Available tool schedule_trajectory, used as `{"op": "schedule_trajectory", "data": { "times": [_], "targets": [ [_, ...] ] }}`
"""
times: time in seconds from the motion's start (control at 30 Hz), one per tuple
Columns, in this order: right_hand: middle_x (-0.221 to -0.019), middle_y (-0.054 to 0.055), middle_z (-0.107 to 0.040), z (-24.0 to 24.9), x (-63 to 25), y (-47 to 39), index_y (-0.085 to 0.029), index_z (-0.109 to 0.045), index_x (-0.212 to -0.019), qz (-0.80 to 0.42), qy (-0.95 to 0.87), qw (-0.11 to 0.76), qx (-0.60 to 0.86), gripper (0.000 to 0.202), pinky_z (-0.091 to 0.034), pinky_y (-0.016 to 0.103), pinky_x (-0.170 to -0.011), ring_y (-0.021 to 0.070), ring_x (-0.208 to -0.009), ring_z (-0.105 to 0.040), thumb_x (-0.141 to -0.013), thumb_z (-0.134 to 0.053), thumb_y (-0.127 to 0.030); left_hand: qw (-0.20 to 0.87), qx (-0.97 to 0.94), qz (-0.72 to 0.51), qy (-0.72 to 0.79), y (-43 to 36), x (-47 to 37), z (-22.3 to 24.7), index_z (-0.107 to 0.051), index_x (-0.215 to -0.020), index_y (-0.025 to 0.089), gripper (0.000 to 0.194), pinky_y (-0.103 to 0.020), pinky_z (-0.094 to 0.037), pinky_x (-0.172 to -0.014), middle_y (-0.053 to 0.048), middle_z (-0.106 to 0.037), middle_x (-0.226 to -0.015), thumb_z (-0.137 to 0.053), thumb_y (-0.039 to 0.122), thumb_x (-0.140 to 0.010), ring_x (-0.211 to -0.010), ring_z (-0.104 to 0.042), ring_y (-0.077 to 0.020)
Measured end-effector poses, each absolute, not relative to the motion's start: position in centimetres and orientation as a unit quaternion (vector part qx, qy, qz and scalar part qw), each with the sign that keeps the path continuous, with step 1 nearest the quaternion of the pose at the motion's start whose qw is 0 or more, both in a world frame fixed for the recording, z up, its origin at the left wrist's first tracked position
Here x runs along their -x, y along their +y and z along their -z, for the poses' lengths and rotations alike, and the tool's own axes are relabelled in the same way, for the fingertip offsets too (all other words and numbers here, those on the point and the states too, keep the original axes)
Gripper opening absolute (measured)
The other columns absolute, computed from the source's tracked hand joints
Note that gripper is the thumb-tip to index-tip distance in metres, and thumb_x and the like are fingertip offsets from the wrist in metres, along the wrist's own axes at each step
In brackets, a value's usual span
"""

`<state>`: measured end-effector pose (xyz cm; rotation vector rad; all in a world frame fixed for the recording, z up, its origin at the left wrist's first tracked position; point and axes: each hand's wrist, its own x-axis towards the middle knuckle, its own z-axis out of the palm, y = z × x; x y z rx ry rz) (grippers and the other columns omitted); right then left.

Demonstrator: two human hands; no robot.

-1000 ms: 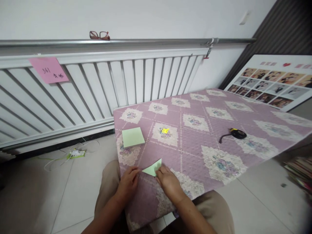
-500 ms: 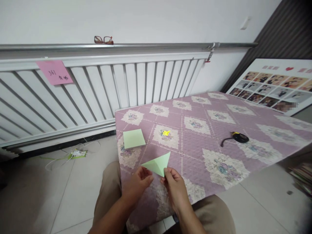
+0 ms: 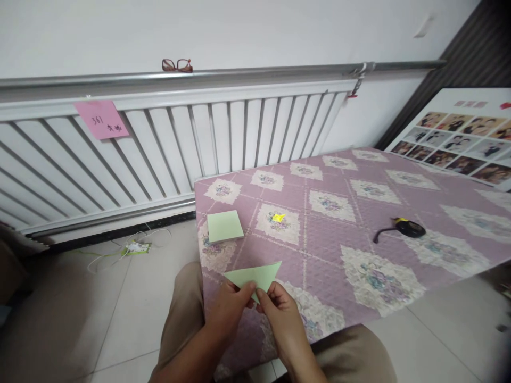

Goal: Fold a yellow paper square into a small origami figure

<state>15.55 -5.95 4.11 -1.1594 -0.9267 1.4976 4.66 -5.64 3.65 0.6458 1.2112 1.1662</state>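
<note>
"The left hand (image 3: 230,307) and right hand (image 3: 282,313) have been brought together."
"And the grip?"
"The folded green paper (image 3: 256,274) is pinched by both, over the tablecloth (image 3: 275,251)."
"Hidden?"
"Some fingertips; the photo board (image 3: 459,137) is cut off."

A single head-worn camera looks forward and down from the wearer's own viewpoint. The left hand (image 3: 230,306) and right hand (image 3: 281,311) sit near it at lower centre; the floral-clothed table (image 3: 325,239) stretches toward the right edge, the white radiator (image 3: 184,143) farther off, upper left.
</note>
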Motion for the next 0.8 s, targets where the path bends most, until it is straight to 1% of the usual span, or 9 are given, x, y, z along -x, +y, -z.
{"op": "schedule_trajectory", "data": {
  "times": [0.1,0.2,0.27,0.33,0.4,0.43,0.57,0.7,0.8],
  "targets": [
    [-0.068,-0.002,-0.061,-3.8,-14.7,-6.3,-0.021,-0.065,-0.083,-0.624,-0.363,0.506,0.471,0.03,-0.043,0.024,-0.06,0.0132,-0.06,-0.052,-0.07,-0.07,-0.047,0.634,-0.282,-0.533,0.485,-6.0,-4.6,-4.1,-0.065,-0.079,0.014,0.025,-0.024,-0.042,-0.055,-0.001,-0.062,-0.069,-0.071,0.034,-0.066,-0.054,-0.051,-0.0111],
    [-0.071,-0.002,-0.063,-3.7,-14.1,-6.6,-0.022,-0.065,-0.091,-0.626,-0.363,0.505,0.472,0.032,-0.043,0.024,-0.059,0.0138,-0.061,-0.053,-0.07,-0.069,-0.047,0.64,-0.28,-0.538,0.472,-6.2,-4.3,-4.3,-0.065,-0.077,0.014,0.024,-0.024,-0.041,-0.055,-0.002,-0.062,-0.068,-0.071,0.034,-0.066,-0.056,-0.051,-0.012],
    [-0.068,-0.003,-0.061,-3.8,-14.0,-6.8,-0.023,-0.065,-0.087,-0.623,-0.375,0.499,0.472,0.029,-0.042,0.023,-0.056,0.0128,-0.059,-0.051,-0.069,-0.071,-0.045,0.629,-0.288,-0.535,0.486,-6.3,-3.9,-4.4,-0.065,-0.074,0.015,0.021,-0.024,-0.04,-0.056,-0.001,-0.06,-0.064,-0.071,0.034,-0.067,-0.057,-0.051,-0.0124],
    [-0.06,-0.004,-0.056,-4.0,-14.1,-6.8,-0.021,-0.064,-0.074,-0.616,-0.399,0.491,0.468,0.024,-0.04,0.022,-0.055,0.012,-0.055,-0.048,-0.068,-0.071,-0.044,0.61,-0.29,-0.532,0.511,-6.4,-3.5,-4.6,-0.064,-0.07,0.016,0.018,-0.023,-0.039,-0.056,0.001,-0.057,-0.06,-0.072,0.032,-0.065,-0.056,-0.05,-0.0121],
    [-0.055,-0.005,-0.051,-4.3,-14.2,-6.8,-0.021,-0.059,-0.063,-0.605,-0.423,0.487,0.466,0.027,-0.04,0.022,-0.055,0.0118,-0.054,-0.046,-0.068,-0.071,-0.045,0.6,-0.287,-0.531,0.524,-6.6,-3.3,-4.8,-0.063,-0.068,0.017,0.017,-0.023,-0.038,-0.056,0.002,-0.056,-0.059,-0.072,0.031,-0.064,-0.055,-0.048,-0.0114],
    [-0.054,-0.005,-0.05,-4.5,-14.2,-6.8,-0.021,-0.058,-0.061,-0.601,-0.43,0.486,0.466,0.029,-0.04,0.022,-0.055,0.0119,-0.054,-0.046,-0.068,-0.07,-0.046,0.601,-0.287,-0.53,0.526,-6.6,-3.2,-5.0,-0.063,-0.068,0.018,0.017,-0.023,-0.038,-0.056,0.002,-0.056,-0.059,-0.072,0.03,-0.064,-0.055,-0.048,-0.0114],
    [-0.057,-0.004,-0.051,-5.2,-14.0,-6.9,-0.02,-0.058,-0.062,-0.597,-0.438,0.48,0.47,0.03,-0.04,0.023,-0.056,0.0119,-0.054,-0.046,-0.07,-0.068,-0.047,0.61,-0.292,-0.525,0.516,-6.8,-3.2,-5.9,-0.064,-0.071,0.018,0.016,-0.026,-0.041,-0.061,0.001,-0.058,-0.062,-0.07,0.031,-0.065,-0.061,-0.053,-0.0147],
    [-0.057,-0.003,-0.051,-5.1,-13.9,-7.0,-0.021,-0.057,-0.061,-0.579,-0.478,0.457,0.477,0.03,-0.042,0.024,-0.059,0.0134,-0.057,-0.048,-0.072,-0.066,-0.047,0.621,-0.283,-0.543,0.489,-6.8,-3.1,-6.3,-0.065,-0.077,0.018,0.017,-0.028,-0.042,-0.07,-0.002,-0.063,-0.07,-0.071,0.03,-0.067,-0.069,-0.057,-0.0178],
    [-0.061,-0.002,-0.055,-5.0,-13.9,-7.2,-0.02,-0.057,-0.063,-0.56,-0.503,0.445,0.486,0.03,-0.043,0.025,-0.063,0.0157,-0.063,-0.052,-0.075,-0.062,-0.048,0.626,-0.28,-0.543,0.484,-6.9,-3.1,-6.1,-0.066,-0.077,0.019,0.016,-0.028,-0.042,-0.068,-0.002,-0.063,-0.07,-0.071,0.03,-0.068,-0.069,-0.056,-0.0176]
  ]
}}
